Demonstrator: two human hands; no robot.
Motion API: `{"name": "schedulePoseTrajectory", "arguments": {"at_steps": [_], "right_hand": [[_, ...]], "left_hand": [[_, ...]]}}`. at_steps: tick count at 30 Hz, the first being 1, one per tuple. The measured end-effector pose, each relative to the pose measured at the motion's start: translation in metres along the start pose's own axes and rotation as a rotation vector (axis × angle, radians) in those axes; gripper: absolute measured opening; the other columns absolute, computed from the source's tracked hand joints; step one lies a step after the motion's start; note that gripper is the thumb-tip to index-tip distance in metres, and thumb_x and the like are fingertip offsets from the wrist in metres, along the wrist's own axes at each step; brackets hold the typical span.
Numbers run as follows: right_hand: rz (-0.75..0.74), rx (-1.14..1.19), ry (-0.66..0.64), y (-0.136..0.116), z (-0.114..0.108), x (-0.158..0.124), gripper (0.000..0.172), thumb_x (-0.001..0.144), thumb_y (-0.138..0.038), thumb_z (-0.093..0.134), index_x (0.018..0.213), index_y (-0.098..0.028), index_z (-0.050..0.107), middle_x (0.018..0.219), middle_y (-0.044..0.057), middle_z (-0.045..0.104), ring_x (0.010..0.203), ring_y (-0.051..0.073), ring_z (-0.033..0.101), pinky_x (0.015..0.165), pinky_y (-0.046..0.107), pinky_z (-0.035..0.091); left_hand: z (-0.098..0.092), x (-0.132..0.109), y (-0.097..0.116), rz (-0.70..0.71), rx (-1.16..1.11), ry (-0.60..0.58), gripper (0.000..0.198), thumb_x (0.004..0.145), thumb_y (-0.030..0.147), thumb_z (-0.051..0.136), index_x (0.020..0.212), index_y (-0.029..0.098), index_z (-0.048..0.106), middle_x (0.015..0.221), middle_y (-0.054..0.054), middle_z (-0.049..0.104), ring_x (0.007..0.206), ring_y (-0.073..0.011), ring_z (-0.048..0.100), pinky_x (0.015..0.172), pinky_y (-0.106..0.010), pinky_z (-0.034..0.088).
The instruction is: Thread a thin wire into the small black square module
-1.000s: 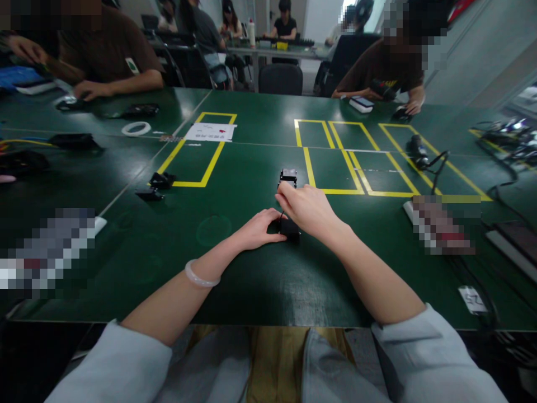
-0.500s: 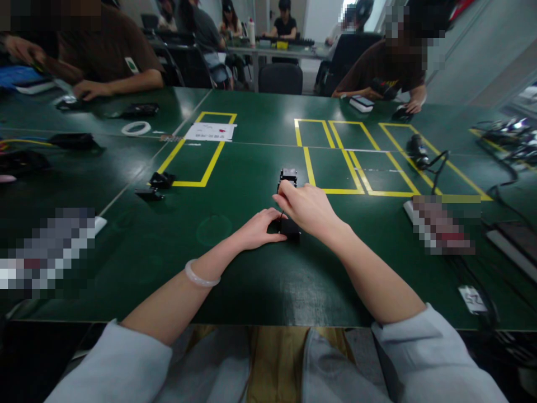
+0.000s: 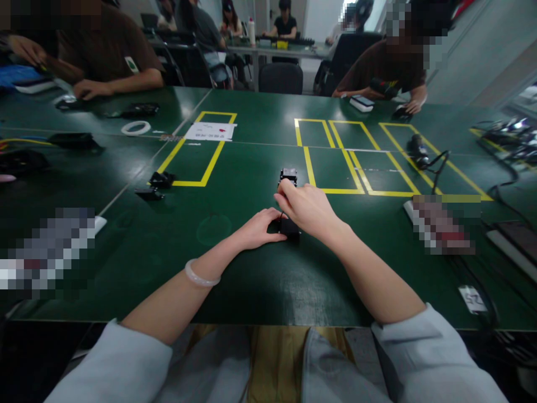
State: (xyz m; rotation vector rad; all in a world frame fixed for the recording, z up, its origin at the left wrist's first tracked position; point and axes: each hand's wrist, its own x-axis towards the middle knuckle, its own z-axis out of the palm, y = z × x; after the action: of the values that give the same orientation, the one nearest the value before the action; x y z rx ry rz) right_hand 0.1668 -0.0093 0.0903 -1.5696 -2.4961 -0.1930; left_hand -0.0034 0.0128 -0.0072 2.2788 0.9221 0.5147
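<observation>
A small black box-shaped part [image 3: 290, 228] rests on the table in front of me. My left hand [image 3: 260, 228] grips it from the left, thumb on the near side and fingers at the far side. Just beyond it, my right hand [image 3: 308, 207] is closed, with thumb and forefinger pinched together. A second black part [image 3: 288, 174] with a shinier top shows right past those right fingertips; whether they grip it is hidden. A thin dark strand, perhaps a cable, runs by the near box.
Yellow tape outlines [image 3: 354, 191] mark the green table [image 3: 251, 291]. Black pieces [image 3: 161, 180] lie at the left, near a white ring [image 3: 136, 128] and a paper sheet [image 3: 210, 131]. A black cabled device [image 3: 417, 151] is at the right. Co-workers sit across the table.
Almost nothing differs. The fingers of my right hand have shifted very slightly; my left hand and the black parts stay in place.
</observation>
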Motion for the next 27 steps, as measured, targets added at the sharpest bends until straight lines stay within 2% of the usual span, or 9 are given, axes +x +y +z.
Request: {"name": "schedulePoseTrajectory", "arguments": {"at_steps": [2, 9, 16, 23, 27], "right_hand": [[0.011, -0.015, -0.01, -0.0002, 0.0003, 0.0005, 0.035, 0.1, -0.039, 0.025, 0.104, -0.018, 0.053, 0.08, 0.007, 0.069, 0.068, 0.017, 0.061, 0.06, 0.028, 0.027], [0.002, 0.004, -0.028, -0.0005, 0.0015, 0.0022, 0.028, 0.097, -0.026, 0.027, 0.112, -0.019, 0.05, 0.081, 0.004, 0.07, 0.066, 0.016, 0.06, 0.059, 0.028, 0.027], [0.004, -0.011, -0.008, 0.0, -0.0004, 0.0006, 0.031, 0.099, -0.037, 0.027, 0.106, -0.019, 0.052, 0.08, 0.005, 0.069, 0.068, 0.017, 0.061, 0.058, 0.028, 0.026], [-0.023, -0.001, -0.04, -0.001, -0.0005, 0.0014, 0.028, 0.098, -0.026, 0.026, 0.11, -0.018, 0.05, 0.082, 0.005, 0.07, 0.067, 0.015, 0.059, 0.061, 0.028, 0.028], [-0.03, 0.0, -0.02, -0.0011, -0.001, 0.0003, 0.029, 0.099, -0.03, 0.027, 0.108, -0.018, 0.051, 0.08, 0.005, 0.069, 0.068, 0.016, 0.06, 0.06, 0.028, 0.027]], "left_hand": [[0.0, 0.0, -0.0003, 0.005, 0.002, 0.002, 0.048, 0.079, 0.043, 0.07, 0.119, 0.019, 0.058, 0.125, -0.011, 0.06, 0.117, -0.03, 0.055, 0.101, -0.045, 0.041], [0.0011, -0.0001, -0.0033, 0.009, 0.018, -0.002, 0.049, 0.079, 0.043, 0.07, 0.119, 0.019, 0.058, 0.125, -0.011, 0.06, 0.117, -0.0298, 0.054, 0.101, -0.045, 0.041], [0.0004, -0.0001, -0.0014, 0.003, 0.007, 0.005, 0.05, 0.078, 0.043, 0.071, 0.12, 0.019, 0.058, 0.124, -0.011, 0.06, 0.117, -0.0305, 0.054, 0.1, -0.046, 0.041], [-0.0007, 0.0003, 0.0003, -0.008, 0.01, -0.004, 0.047, 0.078, 0.041, 0.071, 0.118, 0.02, 0.059, 0.121, -0.01, 0.062, 0.114, -0.0302, 0.056, 0.099, -0.046, 0.042], [-0.0001, -0.0001, 0.0, -0.018, 0.022, 0.001, 0.047, 0.078, 0.043, 0.071, 0.116, 0.019, 0.06, 0.12, -0.01, 0.062, 0.114, -0.0307, 0.056, 0.099, -0.046, 0.042]]}}
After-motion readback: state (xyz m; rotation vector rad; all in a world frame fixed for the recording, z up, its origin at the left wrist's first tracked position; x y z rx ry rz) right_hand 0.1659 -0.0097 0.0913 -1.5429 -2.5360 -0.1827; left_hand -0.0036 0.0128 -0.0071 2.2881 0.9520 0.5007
